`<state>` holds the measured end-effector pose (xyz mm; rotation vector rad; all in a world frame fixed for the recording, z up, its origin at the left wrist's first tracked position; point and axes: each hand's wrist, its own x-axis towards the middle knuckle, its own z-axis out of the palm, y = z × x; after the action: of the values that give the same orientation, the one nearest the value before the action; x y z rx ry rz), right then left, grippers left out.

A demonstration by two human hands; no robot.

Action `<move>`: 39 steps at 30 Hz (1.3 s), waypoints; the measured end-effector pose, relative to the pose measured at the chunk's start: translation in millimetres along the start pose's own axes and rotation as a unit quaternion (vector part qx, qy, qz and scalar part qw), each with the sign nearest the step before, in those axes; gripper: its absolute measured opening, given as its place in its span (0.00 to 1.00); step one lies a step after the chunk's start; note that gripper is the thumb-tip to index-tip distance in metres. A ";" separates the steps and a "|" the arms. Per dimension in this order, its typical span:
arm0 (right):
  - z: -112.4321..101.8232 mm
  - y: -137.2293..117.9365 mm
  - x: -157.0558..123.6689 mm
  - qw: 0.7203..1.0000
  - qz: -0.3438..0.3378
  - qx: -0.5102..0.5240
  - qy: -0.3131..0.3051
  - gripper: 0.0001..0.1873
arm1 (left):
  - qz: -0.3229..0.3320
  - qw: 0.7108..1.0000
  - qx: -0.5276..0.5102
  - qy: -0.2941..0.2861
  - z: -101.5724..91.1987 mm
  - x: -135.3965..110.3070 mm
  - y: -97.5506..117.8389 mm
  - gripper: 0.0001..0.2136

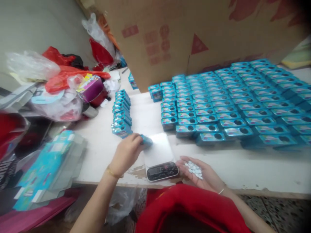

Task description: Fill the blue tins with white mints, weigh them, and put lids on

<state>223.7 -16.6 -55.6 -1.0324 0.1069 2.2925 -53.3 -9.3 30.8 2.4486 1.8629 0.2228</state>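
My left hand (pixel 128 152) has its fingers closed on a small blue box (pixel 146 140), at the left edge of a white digital scale (pixel 159 150). Whether the box touches the scale's plate I cannot tell. To the right of the scale's black display panel, my right hand (pixel 202 171) is palm up and cupped, with a small heap of white tablets (pixel 194 170) in it. Just beyond my left hand stands a short row of similar blue boxes (pixel 121 113).
Many rows of blue boxes (pixel 218 103) fill the table's right side, before a large cardboard carton (pixel 170 38). Plastic bags (pixel 65 77) and a purple box (pixel 89 88) crowd the left. Flattened blue cartons (pixel 46 168) lie at the near left. The table's front edge (pixel 267 192) runs below my hands.
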 end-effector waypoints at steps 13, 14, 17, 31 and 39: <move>-3.1 -5.5 0.8 0.999 0.024 0.018 -0.027 0.12 | 0.092 0.991 -0.087 0.042 1.4 19.5 36.9 0.16; -2.6 -5.4 1.2 0.999 0.031 0.022 -0.033 0.12 | 0.087 0.989 -0.102 0.055 -0.5 15.0 43.5 0.13; -2.1 -3.2 2.6 0.996 0.056 0.034 -0.052 0.14 | 0.116 0.980 -0.160 0.003 12.6 1.9 76.7 0.07; -13.1 0.8 -4.3 0.986 -0.037 -0.165 0.003 0.11 | 0.122 0.983 -0.095 -0.102 94.4 -2.6 147.3 0.09; -20.1 6.6 8.6 0.994 -0.017 -0.104 -0.001 0.11 | 0.095 0.986 -0.132 -0.037 93.4 -7.4 139.7 0.10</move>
<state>228.8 -23.9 -76.6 -1.1269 -0.1518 2.3093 92.0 -50.2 -43.6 2.4127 1.4641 0.3569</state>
